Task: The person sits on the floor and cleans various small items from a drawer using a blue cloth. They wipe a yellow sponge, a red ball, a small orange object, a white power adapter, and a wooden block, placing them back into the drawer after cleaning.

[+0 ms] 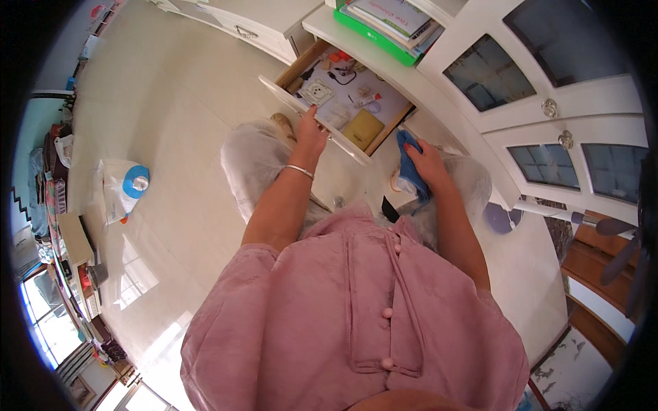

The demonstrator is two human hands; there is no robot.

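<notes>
My left hand (pixel 310 134), with a bangle at the wrist, grips the front panel (pixel 343 146) of a pulled-out white drawer; its fingertips reach the top edge. Inside lie a yellow-green wallet-like case (pixel 364 129), a white patterned card or plate (pixel 316 92), a black cable (pixel 343 78), a red and white tube (pixel 368 100) and a crumpled clear bag (pixel 337 117). My right hand (pixel 427 160) holds a bunched blue cloth (pixel 409 162) to the right of the drawer, above my knee. The cloth hangs down, apart from the drawer.
A green tray (pixel 378 38) of books and papers sits on the shelf above the drawer. White cabinet doors with glass panes (pixel 491 72) stand at right. A white and blue bag (pixel 123 187) rests on the tiled floor at left. A purple-bladed fan (pixel 611 231) is at far right.
</notes>
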